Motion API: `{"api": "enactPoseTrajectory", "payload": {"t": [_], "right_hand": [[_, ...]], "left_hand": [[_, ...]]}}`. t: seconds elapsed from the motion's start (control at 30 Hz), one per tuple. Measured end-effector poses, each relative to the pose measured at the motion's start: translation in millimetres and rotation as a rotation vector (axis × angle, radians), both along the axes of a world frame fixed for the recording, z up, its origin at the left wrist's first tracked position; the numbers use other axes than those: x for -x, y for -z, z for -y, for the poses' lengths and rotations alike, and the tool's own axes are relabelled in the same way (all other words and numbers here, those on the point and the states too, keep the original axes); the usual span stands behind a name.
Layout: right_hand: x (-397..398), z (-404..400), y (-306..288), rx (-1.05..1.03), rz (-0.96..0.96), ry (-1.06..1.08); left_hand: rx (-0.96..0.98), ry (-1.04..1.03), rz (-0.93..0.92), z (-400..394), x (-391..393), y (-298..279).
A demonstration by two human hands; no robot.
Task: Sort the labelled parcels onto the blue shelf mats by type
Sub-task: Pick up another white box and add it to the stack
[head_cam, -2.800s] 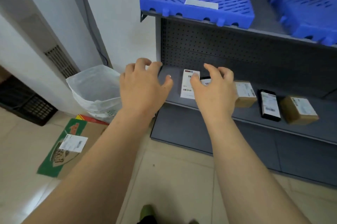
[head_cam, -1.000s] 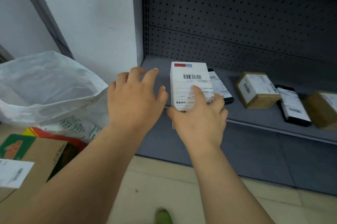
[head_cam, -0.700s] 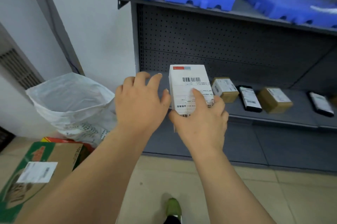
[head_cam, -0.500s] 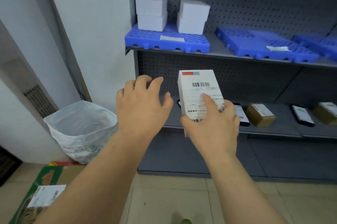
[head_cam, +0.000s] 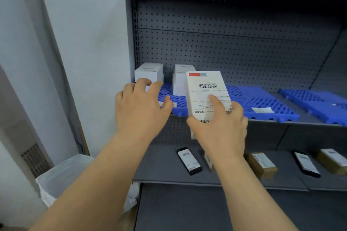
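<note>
Head view: we look forward and slightly down at a grey shelf unit, both our forearms reaching in.
Right hand [head_cam: 221, 127]: we grasp the white labelled parcel [head_cam: 205, 95] from below, thumb on its left edge and forefinger laid across the label, so the barcode faces us and can be read.
Parcel position: held in the air, tilted back, in front of the leftmost blue mat [head_cam: 178, 107], not yet touching it.
Left hand [head_cam: 141, 110]: released, fingers spread and holding nothing, hovering beside the parcel; we judge it is ready to steady the box.
White boxes [head_cam: 149, 73]: 2 groups already stand on that mat, which we take as the reason we carry this white parcel there.
Other mats [head_cam: 266, 105]: 2 more blue mats lie to the right, each with a white tag and no parcels visible.
Lower shelf [head_cam: 163, 163]: black parcels [head_cam: 189, 160] and brown parcels [head_cam: 262, 164] lie here apart, unsorted.
Room: perforated grey back panel, pale wall at left, a white-lined bin [head_cam: 62, 178] on the floor.
</note>
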State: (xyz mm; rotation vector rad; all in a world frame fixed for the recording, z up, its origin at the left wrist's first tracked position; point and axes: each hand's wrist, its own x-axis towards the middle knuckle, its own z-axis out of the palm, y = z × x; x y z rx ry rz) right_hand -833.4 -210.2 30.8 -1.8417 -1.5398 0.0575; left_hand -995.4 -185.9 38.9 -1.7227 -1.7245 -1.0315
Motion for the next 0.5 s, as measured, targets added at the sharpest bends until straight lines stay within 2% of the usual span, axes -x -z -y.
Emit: {"api": "enactPoseTrajectory", "payload": {"t": [0.5], "right_hand": [[-9.1,-209.7,-56.2,-0.056,0.046,-0.135]], "left_hand": [[-0.02,-0.092,0.014,-175.5,-13.1,-52.9]]}}
